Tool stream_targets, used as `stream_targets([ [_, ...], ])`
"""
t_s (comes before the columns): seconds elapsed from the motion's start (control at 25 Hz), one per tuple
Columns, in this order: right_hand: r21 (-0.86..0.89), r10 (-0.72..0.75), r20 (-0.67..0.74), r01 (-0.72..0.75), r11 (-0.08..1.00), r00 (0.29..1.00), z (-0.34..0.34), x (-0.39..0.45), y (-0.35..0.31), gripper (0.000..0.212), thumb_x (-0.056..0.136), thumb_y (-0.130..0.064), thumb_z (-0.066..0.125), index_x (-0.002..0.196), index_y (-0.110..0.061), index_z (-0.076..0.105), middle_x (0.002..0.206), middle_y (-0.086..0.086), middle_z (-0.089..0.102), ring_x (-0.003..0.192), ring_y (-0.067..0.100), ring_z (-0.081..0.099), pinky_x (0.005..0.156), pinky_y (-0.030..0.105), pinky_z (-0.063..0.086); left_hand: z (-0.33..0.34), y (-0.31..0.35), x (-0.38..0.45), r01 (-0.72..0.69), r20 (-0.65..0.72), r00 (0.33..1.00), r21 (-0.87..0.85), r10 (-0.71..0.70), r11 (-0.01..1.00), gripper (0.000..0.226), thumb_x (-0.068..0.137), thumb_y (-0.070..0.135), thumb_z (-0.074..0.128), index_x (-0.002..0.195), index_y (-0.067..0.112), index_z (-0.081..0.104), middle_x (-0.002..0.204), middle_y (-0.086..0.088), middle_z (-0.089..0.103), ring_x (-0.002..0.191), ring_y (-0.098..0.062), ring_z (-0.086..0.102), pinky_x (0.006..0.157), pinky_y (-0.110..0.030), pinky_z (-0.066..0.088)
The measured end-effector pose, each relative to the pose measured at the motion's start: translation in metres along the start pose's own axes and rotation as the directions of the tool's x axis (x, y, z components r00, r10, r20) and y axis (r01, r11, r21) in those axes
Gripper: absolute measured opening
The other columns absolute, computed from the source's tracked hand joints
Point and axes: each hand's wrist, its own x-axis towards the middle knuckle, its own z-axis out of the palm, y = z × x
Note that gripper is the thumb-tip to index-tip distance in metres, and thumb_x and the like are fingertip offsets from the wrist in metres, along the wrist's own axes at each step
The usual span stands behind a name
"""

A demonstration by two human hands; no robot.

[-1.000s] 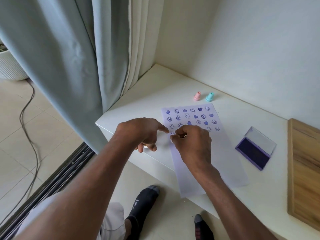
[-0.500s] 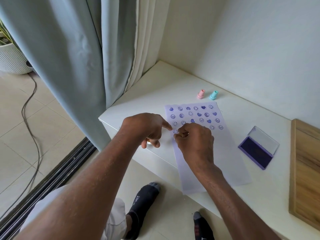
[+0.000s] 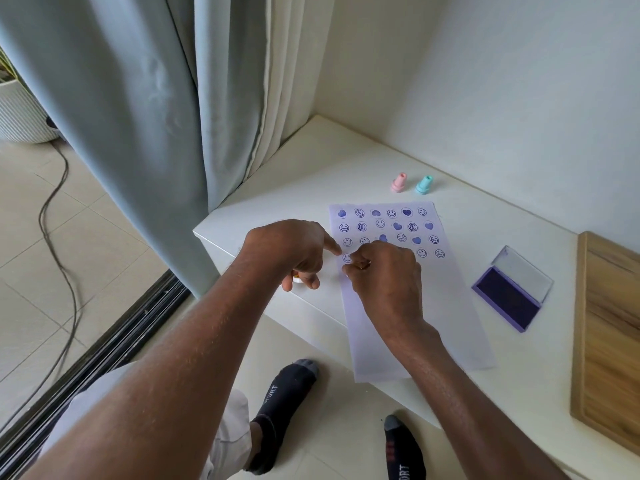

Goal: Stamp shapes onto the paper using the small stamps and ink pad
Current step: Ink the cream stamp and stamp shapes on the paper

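Paper (image 3: 436, 306) sits on the white table (image 3: 346, 168), rows of purple prints up top. Right hand (image 3: 384, 275) pinches a small stamp (image 3: 363, 265) on the sheet's left edge. Left hand (image 3: 294, 251) points its forefinger at the edge just beside it, other fingers curled around something small and mostly hidden. Ink pad (image 3: 502, 299) lies open, well right of both hands.

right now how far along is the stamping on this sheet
Done: the paper carries three full rows of purple smileys and hearts, plus a partly filled fourth. In hand: the right hand pinches a small stamp at that fourth row, while the left hand's forefinger steadies the sheet and its other fingers hold another stamp. Left: the bare lower half. The ink pad lies open; pink stamp and teal stamp stand unused.
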Motion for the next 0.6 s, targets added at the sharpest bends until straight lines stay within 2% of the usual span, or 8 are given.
stream_targets([
  [0.12, 0.044, 0.017, 0.004, -0.017, 0.999, 1.000, -0.001, 0.003, 0.000, 0.008, 0.085, -0.026, 0.078, 0.084, -0.018, 0.080, 0.081, 0.001, 0.078, 0.082, 0.026, 0.070, 0.067, 0.028, 0.036, 0.000, 0.002, -0.002, 0.008, -0.011, 1.000, 0.004, -0.008, 1.000, 0.085, 0.084, 0.005, 0.074, 0.145, 0.056, 0.043, 0.068, 0.000, 0.069, 0.061, -0.020, 0.073, 0.087, -0.034, 0.059],
  [0.24, 0.026, -0.014, -0.003, 0.014, 1.000, 1.000, -0.001, 0.000, 0.000, 0.012, 0.085, -0.021, 0.076, 0.074, -0.016, 0.075, 0.075, 0.002, 0.074, 0.075, 0.027, 0.063, 0.064, 0.029, 0.030, 0.000, 0.005, -0.006, 0.023, -0.030, 0.999, 0.000, -0.023, 1.000, 0.085, 0.084, 0.002, 0.073, 0.144, 0.055, 0.046, 0.056, 0.004, 0.063, 0.058, -0.021, 0.071, 0.085, -0.034, 0.060],
  [0.32, 0.025, -0.015, -0.010, 0.015, 1.000, 1.000, -0.001, -0.001, 0.000, 0.012, 0.084, -0.021, 0.076, 0.074, -0.015, 0.074, 0.076, 0.003, 0.074, 0.076, 0.028, 0.063, 0.065, 0.029, 0.030, 0.001, 0.005, -0.008, 0.030, -0.023, 0.999, 0.000, -0.030, 1.000, 0.084, 0.084, 0.001, 0.072, 0.144, 0.054, 0.047, 0.045, 0.006, 0.062, 0.056, -0.020, 0.070, 0.086, -0.034, 0.059],
  [0.44, -0.024, -0.047, -0.036, 0.046, 0.999, 0.998, 0.001, -0.004, -0.001, 0.019, 0.087, -0.019, 0.072, 0.069, -0.020, 0.064, 0.079, 0.004, 0.071, 0.079, 0.032, 0.064, 0.065, 0.029, 0.029, 0.000, 0.008, -0.011, 0.031, -0.042, 0.999, -0.003, -0.032, 1.000, 0.084, 0.084, -0.003, 0.069, 0.143, 0.053, 0.048, 0.050, 0.010, 0.062, 0.058, -0.022, 0.070, 0.084, -0.033, 0.059],
  [0.52, -0.045, -0.045, -0.002, 0.045, 0.998, 0.999, 0.002, -0.005, 0.000, 0.022, 0.089, -0.021, 0.070, 0.070, -0.024, 0.058, 0.082, 0.004, 0.071, 0.082, 0.032, 0.064, 0.066, 0.030, 0.031, 0.001, 0.011, -0.015, 0.036, -0.074, 0.997, -0.010, -0.036, 0.999, 0.081, 0.085, -0.004, 0.065, 0.142, 0.051, 0.050, 0.046, 0.011, 0.060, 0.054, -0.021, 0.068, 0.079, -0.030, 0.057],
  [0.6, -0.050, -0.026, 0.011, 0.027, 0.998, 1.000, 0.000, -0.007, 0.001, 0.014, 0.091, -0.027, 0.069, 0.080, -0.020, 0.069, 0.088, 0.002, 0.075, 0.088, 0.030, 0.068, 0.067, 0.030, 0.034, 0.003, 0.014, -0.015, 0.028, -0.110, 0.994, 0.010, -0.027, 1.000, 0.077, 0.085, -0.001, 0.063, 0.141, 0.051, 0.051, 0.037, 0.010, 0.058, 0.052, -0.018, 0.067, 0.077, -0.029, 0.056],
])
